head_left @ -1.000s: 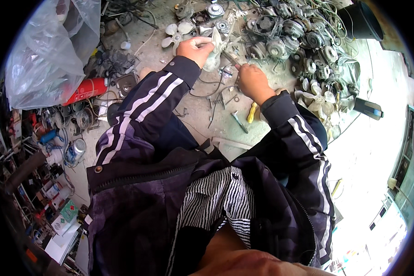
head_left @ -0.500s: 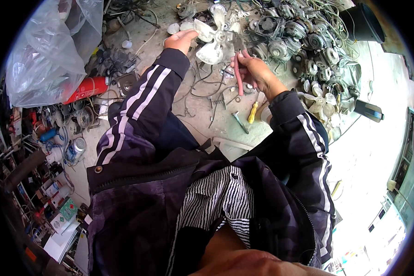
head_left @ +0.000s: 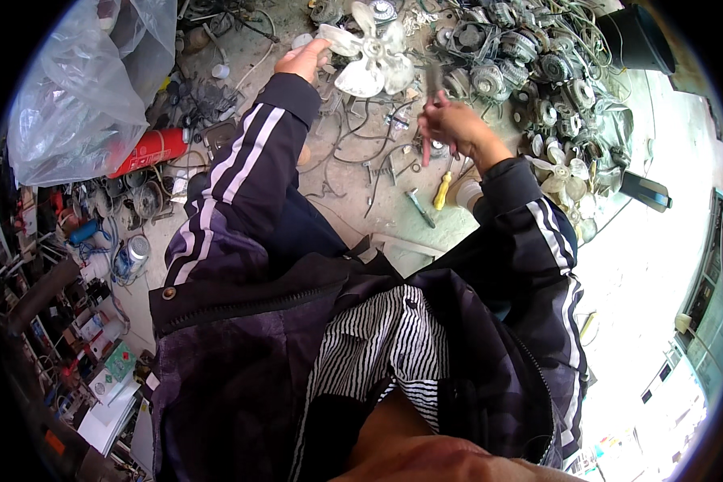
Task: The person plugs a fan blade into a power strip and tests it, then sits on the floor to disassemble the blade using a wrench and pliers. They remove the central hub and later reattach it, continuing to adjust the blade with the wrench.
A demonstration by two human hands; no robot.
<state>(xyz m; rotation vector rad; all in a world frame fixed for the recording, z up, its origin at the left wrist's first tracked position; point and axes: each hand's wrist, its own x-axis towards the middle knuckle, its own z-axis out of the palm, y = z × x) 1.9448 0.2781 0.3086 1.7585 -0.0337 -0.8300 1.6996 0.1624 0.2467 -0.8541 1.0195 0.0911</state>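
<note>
My left hand is closed on one blade of a dusty, whitish fan blade wheel, held up over the floor. To its right, my right hand grips pliers with red handles; their jaws are smeared by motion and point away from me, apart from the fan wheel. Below the right hand lie a yellow-handled screwdriver and a bluish-green tool with a metal end. Loose dark wires and small metal parts are scattered on the floor between my arms.
A heap of dirty motors fills the far right, with a black bucket beyond it. Another fan wheel lies right of my right wrist. At the left are a clear plastic bag and a red cylinder.
My left hand and the fan wheel have shifted slightly left and away from me. The right hand with the pliers has moved slightly right, toward me, away from the wheel.
</note>
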